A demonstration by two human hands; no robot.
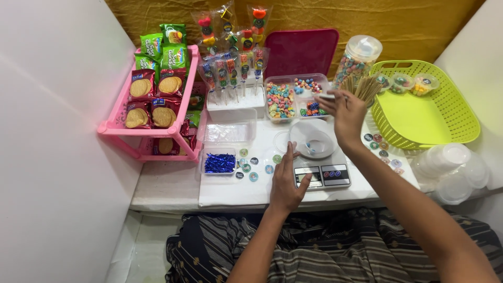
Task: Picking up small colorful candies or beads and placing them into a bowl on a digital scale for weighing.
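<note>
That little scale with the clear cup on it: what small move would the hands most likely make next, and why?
Probably the right hand, raised by the compartment tray of coloured candies, would carry a few pieces to the clear cup on the scale. The cup looks nearly empty, and the left hand rests flat beside the scale.

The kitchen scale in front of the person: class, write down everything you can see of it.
The scale is a small, flat, white and grey plastic unit lying level on the white table, near its front edge. Its front panel has a dark display on the left and round buttons on the right. A clear, shallow round cup sits on its platform with a few small pieces inside. The left hand rests flat beside it, thumb touching its left front corner. The right hand is above and behind it, not touching.
</note>
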